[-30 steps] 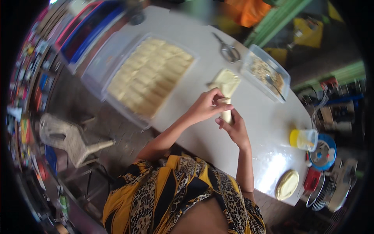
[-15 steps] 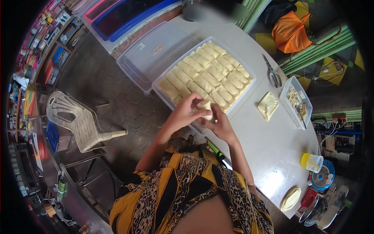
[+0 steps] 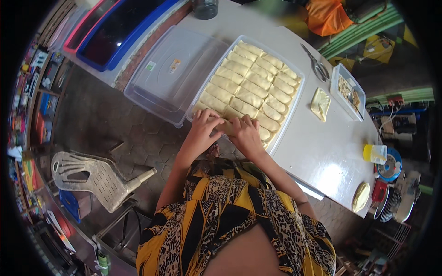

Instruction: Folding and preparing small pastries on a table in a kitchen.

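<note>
Both my hands are closed on one pale dough roll [image 3: 225, 127], low over the near edge of a clear plastic container [image 3: 301, 87]. My left hand [image 3: 200, 132] pinches its left end, while my right hand [image 3: 245, 135] curls over the other end. Fingers cover most of the roll, so I cannot tell whether it touches the rolls beneath. Rows of similar filled rolls [image 3: 251, 94] lie packed side by side in the container. To the right, a folded dough packet [image 3: 320, 105] rests on the table beside a tub [image 3: 338, 92] of crumbly filling with a spoon [image 3: 352, 100].
The container's clear lid [image 3: 156, 80] lies to its left. Scissors [image 3: 317, 68] are at the far right. Along the right edge stand a yellow-based cup [image 3: 375, 153] and a stack of dough sheets [image 3: 362, 197]. A plastic chair [image 3: 94, 177] stands on the floor at left.
My hands have moved slightly left and spread along the roll, which was held more upright between the fingers before. The view has shifted too.
</note>
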Tool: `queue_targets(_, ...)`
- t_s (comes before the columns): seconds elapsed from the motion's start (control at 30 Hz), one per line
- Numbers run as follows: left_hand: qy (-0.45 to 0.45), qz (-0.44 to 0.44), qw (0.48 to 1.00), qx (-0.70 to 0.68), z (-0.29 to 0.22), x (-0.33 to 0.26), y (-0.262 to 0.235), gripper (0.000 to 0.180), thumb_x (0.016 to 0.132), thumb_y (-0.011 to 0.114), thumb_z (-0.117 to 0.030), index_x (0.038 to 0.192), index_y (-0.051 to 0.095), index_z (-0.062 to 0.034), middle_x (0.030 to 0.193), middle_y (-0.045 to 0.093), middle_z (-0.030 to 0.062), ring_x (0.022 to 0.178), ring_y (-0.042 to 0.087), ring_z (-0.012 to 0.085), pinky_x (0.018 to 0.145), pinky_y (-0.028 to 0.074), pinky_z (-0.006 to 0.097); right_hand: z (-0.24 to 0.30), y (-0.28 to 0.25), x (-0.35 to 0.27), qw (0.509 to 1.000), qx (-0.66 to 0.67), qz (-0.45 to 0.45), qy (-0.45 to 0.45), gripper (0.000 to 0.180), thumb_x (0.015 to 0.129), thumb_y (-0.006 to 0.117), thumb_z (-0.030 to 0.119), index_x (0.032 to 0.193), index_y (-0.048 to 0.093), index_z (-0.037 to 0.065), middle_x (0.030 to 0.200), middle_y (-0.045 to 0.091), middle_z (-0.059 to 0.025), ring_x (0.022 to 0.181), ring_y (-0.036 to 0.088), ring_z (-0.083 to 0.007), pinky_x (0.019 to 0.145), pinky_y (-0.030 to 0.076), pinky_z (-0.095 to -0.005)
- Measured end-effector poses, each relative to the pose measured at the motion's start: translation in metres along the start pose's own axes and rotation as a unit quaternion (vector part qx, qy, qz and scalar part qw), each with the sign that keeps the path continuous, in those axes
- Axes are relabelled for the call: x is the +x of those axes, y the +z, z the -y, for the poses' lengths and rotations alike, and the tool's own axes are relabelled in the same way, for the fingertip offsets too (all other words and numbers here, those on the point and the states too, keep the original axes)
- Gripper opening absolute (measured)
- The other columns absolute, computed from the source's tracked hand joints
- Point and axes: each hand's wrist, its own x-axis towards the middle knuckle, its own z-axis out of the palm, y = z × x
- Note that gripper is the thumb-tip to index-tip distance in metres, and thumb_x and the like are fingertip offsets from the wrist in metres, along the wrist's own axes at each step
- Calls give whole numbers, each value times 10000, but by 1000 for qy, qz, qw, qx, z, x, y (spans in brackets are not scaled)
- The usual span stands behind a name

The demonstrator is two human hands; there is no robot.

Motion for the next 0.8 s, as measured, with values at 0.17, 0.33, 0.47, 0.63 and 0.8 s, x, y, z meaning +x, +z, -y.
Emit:
queue_targets(0.17, 9, 58, 998, 23, 5, 17, 2, 295, 736, 736, -132, 1000, 621, -69, 1045, 506, 65, 1036, 465, 267, 920, 386, 397, -10, -5, 2, 998, -63, 22, -8, 429, 683, 717, 178, 1058, 546, 57, 991, 588, -87, 1016, 512, -257, 825, 390, -382)
queue_targets(0.33, 32, 85, 996, 28, 10, 25, 7, 279, 751, 726, -147, 998, 623, -64, 1024, 505, 63, 1028, 470, 260, 911, 384, 397, -23, -15, -10, 993, -55, -20, -101, 440, 740, 670, 253, 1112, 533, 62, 1054, 539, -91, 1028, 501, -245, 845, 391, -365)
queue_targets(0.47, 41, 97, 994, 16, 12, 28, 9, 260, 775, 706, -141, 1004, 622, -52, 998, 510, 71, 1002, 479, 262, 896, 387, 389, -29, -23, -13, 990, -45, -10, -132, 415, 766, 636, 260, 1104, 521, 48, 1074, 521, -95, 1035, 505, -240, 848, 390, -357)
queue_targets(0.63, 36, 107, 993, 18, 11, 34, 4, 253, 778, 700, -129, 1003, 622, -44, 984, 516, 77, 981, 487, 264, 876, 396, 379, -31, -15, -12, 978, -118, 27, -168, 303, 829, 564, 212, 1077, 506, 48, 1066, 516, -105, 1024, 515, -230, 849, 391, -342)
queue_targets(0.8, 16, 149, 989, -14, 8, 36, -6, 276, 752, 714, -100, 1008, 620, -57, 1005, 518, 68, 1003, 488, 277, 871, 403, 396, -35, -22, -14, 978, -86, 8, -191, 271, 831, 561, 201, 1057, 524, 57, 1022, 520, -83, 1001, 526, -215, 845, 393, -338)
